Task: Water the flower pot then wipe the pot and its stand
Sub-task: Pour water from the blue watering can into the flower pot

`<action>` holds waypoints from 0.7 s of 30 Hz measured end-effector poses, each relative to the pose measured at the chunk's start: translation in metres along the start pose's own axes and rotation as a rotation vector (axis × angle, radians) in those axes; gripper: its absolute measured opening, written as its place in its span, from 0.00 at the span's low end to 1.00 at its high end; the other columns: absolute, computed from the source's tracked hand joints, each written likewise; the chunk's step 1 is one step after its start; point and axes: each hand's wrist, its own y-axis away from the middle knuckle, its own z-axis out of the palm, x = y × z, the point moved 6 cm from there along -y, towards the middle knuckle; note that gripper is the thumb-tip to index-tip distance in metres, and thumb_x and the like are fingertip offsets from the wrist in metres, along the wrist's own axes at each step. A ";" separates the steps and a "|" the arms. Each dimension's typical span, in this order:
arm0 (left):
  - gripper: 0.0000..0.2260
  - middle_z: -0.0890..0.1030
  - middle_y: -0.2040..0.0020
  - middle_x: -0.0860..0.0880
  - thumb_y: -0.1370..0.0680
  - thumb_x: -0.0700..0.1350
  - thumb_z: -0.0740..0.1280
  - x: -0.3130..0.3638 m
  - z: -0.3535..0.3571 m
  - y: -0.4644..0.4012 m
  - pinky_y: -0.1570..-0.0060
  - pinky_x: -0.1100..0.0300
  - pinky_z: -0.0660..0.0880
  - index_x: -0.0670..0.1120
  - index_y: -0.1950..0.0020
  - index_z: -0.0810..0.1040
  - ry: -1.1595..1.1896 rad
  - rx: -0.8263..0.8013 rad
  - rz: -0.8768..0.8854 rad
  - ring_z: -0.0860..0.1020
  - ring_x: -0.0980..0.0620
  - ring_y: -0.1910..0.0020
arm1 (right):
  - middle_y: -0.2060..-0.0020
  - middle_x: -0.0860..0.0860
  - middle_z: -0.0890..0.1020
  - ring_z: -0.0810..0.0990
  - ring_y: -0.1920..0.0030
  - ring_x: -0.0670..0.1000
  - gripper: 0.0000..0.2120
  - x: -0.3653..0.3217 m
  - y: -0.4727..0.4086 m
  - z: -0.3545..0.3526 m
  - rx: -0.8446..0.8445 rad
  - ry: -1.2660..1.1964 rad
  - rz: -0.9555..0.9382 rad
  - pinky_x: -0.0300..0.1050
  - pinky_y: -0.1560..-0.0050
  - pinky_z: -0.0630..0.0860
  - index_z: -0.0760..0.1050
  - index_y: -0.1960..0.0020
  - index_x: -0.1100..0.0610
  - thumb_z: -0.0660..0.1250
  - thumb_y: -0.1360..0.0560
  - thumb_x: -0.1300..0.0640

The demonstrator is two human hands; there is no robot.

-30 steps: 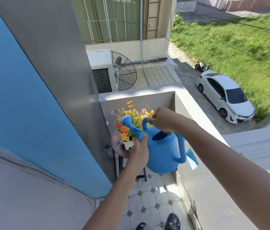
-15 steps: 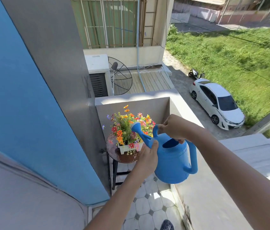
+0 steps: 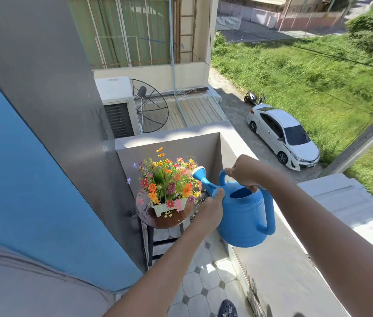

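Note:
A small white flower pot (image 3: 169, 208) full of orange, red and pink flowers (image 3: 166, 179) stands on a round brown stand (image 3: 164, 221) with dark legs, in the balcony corner. I hold a blue watering can (image 3: 242, 216) just right of it, its rose (image 3: 198, 172) raised at the right edge of the flowers. My right hand (image 3: 246, 171) grips the can's top handle. My left hand (image 3: 211, 208) presses against the can's front at the base of the spout. The stand's top looks wet.
A blue and grey wall (image 3: 50, 156) runs along the left. The low balcony parapet (image 3: 272, 259) closes the right side and the far end. Tiled floor (image 3: 201, 282) lies below, with my dark shoe (image 3: 226, 308) on it. A white car (image 3: 284, 136) is parked down below.
The can has shifted right and its spout has lifted off the middle of the flowers to their right edge. Both hands kept their hold.

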 end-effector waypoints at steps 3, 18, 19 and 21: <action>0.32 0.78 0.39 0.48 0.24 0.68 0.46 0.004 -0.001 -0.002 0.37 0.48 0.71 0.49 0.34 0.72 -0.016 -0.002 -0.015 0.76 0.51 0.40 | 0.74 0.57 0.76 0.75 0.74 0.56 0.16 0.002 0.000 -0.002 0.008 -0.028 0.039 0.41 0.68 0.74 0.63 0.66 0.55 0.61 0.20 0.55; 0.31 0.82 0.47 0.40 0.23 0.67 0.48 -0.001 -0.053 0.004 0.55 0.53 0.72 0.45 0.45 0.78 0.014 0.101 0.050 0.79 0.46 0.50 | 0.69 0.62 0.77 0.74 0.72 0.57 0.18 -0.048 0.002 0.005 -0.070 -0.025 -0.114 0.45 0.67 0.73 0.78 0.45 0.66 0.57 0.19 0.52; 0.32 0.81 0.47 0.39 0.24 0.68 0.48 -0.001 -0.058 0.004 0.55 0.53 0.71 0.44 0.45 0.78 0.014 0.119 0.059 0.79 0.45 0.51 | 0.69 0.63 0.77 0.74 0.73 0.58 0.20 -0.053 0.003 0.005 -0.061 -0.029 -0.126 0.45 0.67 0.73 0.78 0.47 0.67 0.58 0.19 0.50; 0.33 0.82 0.47 0.39 0.24 0.68 0.47 -0.001 -0.066 0.006 0.54 0.52 0.72 0.45 0.45 0.78 0.023 0.139 0.064 0.80 0.44 0.50 | 0.67 0.64 0.80 0.76 0.72 0.57 0.15 -0.062 0.003 0.007 -0.047 -0.030 -0.145 0.45 0.66 0.73 0.76 0.54 0.62 0.57 0.19 0.52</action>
